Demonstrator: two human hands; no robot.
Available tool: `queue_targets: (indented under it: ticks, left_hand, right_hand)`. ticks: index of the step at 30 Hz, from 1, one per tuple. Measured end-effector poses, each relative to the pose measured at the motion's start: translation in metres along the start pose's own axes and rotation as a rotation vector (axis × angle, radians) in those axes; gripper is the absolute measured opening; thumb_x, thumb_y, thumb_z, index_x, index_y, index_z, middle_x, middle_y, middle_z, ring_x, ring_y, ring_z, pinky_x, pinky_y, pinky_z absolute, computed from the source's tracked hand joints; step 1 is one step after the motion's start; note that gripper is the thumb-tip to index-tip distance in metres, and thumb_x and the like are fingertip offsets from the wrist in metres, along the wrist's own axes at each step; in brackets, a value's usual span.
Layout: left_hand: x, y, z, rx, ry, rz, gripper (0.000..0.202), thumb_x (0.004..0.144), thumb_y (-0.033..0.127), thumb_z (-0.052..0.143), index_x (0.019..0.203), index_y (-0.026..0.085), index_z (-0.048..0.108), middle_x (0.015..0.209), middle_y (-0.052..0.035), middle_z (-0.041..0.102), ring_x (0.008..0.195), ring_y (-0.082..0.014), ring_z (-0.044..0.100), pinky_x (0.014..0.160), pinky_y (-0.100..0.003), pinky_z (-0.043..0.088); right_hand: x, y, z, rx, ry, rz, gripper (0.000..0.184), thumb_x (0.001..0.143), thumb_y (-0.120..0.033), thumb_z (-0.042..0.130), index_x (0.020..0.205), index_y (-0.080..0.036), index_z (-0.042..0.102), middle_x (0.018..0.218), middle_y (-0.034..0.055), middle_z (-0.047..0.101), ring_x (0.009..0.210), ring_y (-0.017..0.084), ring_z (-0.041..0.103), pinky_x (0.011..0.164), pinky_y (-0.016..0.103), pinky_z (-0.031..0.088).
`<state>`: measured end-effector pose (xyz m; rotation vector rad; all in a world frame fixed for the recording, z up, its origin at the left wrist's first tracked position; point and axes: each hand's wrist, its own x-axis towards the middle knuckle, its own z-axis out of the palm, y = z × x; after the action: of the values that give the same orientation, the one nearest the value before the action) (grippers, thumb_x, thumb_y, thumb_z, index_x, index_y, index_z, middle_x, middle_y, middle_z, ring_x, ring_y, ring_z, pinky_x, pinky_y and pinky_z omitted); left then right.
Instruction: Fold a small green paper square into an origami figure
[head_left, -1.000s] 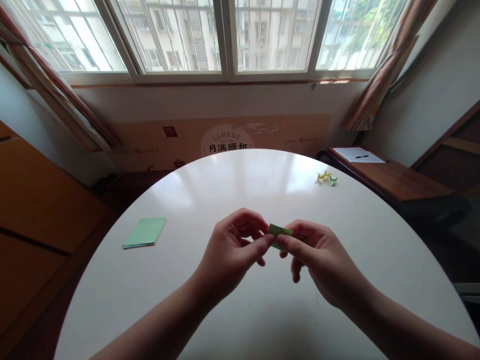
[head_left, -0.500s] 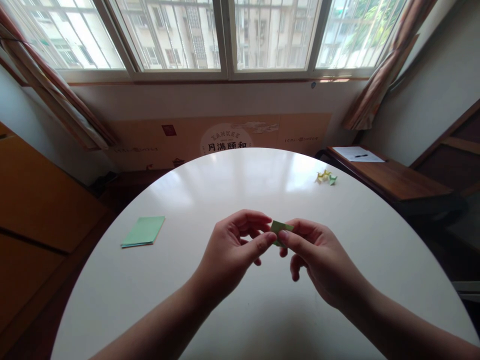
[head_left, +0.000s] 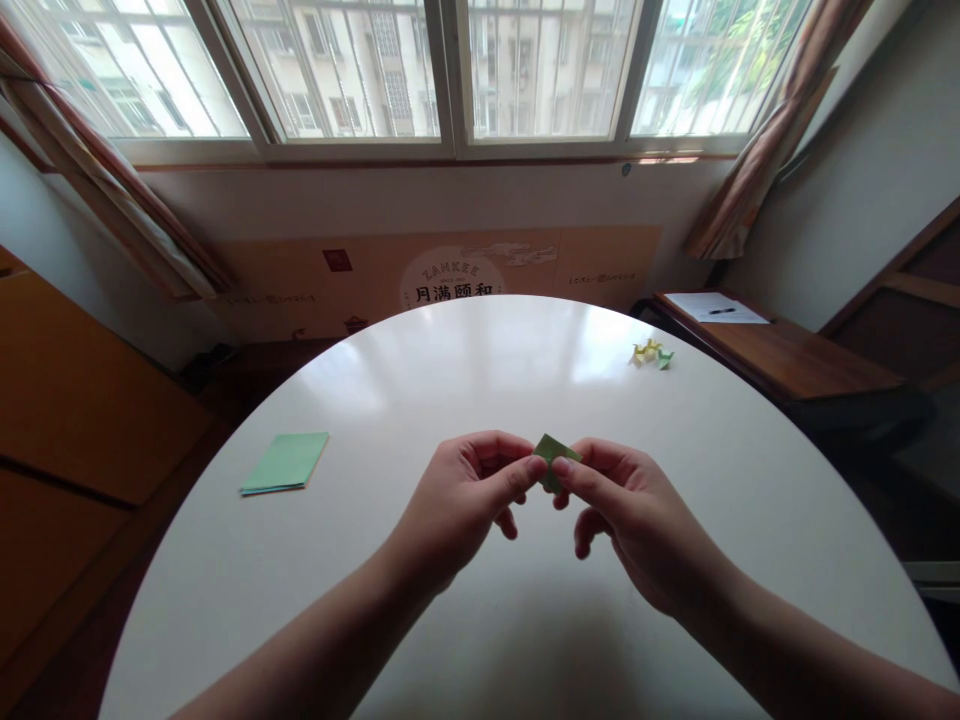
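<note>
A small piece of green folded paper [head_left: 555, 447] is held in front of the body, apparently clear of the table [head_left: 450, 400], between the left hand [head_left: 469, 490] and the right hand [head_left: 626, 490]. Its left side is pinched by the left thumb and fingers, its right side by the right thumb and fingers; the remaining fingers of both are loosely curled.

Risks, as judged: a crease may be set askew if the two thumbs are pressed unevenly. The paper may be torn or crumpled if the sides are pulled apart, since the grip is confined to small areas. A layer may slip if either pinch is relaxed. Fold lines under the thumbs are covered and could not be checked.

Orientation: a roughly diamond-shaped outline is shown. One corner is pointed away from the body, toward the far edge of the table, and another toward the right hand. The near part is partly hidden by the thumbs. No clearly longer dimension is shown, so a long axis cannot be assigned with confidence.
</note>
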<state>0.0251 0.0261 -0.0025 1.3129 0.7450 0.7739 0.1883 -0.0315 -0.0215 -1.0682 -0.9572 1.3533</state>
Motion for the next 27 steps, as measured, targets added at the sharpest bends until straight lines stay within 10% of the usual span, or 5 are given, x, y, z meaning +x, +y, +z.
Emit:
queue_targets:
  ticks: [10,18,27]
  left_hand:
    - [0.0005,0.003,-0.0046,0.107,0.006,-0.014,0.018,0.082,0.031,0.074,0.085,0.013,0.071,0.072,-0.003,0.067,0.057,-0.0109,0.057,0.042,-0.017,0.048]
    - [-0.004,0.0048,-0.0093,0.557,-0.033,0.475,0.006,0.087,0.017,0.068,0.09,0.018,0.074,0.088,-0.0055,0.075,0.074,-0.0145,0.068,0.055,-0.021,0.053]
    - [-0.0039,-0.0006,-0.0067,0.567,0.102,0.42,0.005,0.087,0.018,0.067,0.085,0.017,0.071,0.081,-0.0051,0.073,0.071,-0.0162,0.066,0.055,-0.023,0.053]
  right_hand:
    - [0.0061,-0.0071,-0.0074,-0.156,-0.018,-0.089,0.021,0.084,-0.037,0.073,0.081,-0.017,0.072,0.073,0.0012,0.063,0.056,0.011,0.05,0.041,0.018,0.043]
    - [0.0063,-0.0083,-0.0089,-0.024,-0.05,0.018,0.019,0.084,-0.035,0.072,0.077,-0.018,0.069,0.074,0.0017,0.062,0.068,0.014,0.055,0.045,0.017,0.047]
    - [0.006,-0.0081,-0.0084,-0.054,-0.088,-0.006,0.024,0.085,-0.041,0.073,0.094,-0.019,0.073,0.085,0.0056,0.067,0.071,0.017,0.063,0.043,0.018,0.048]
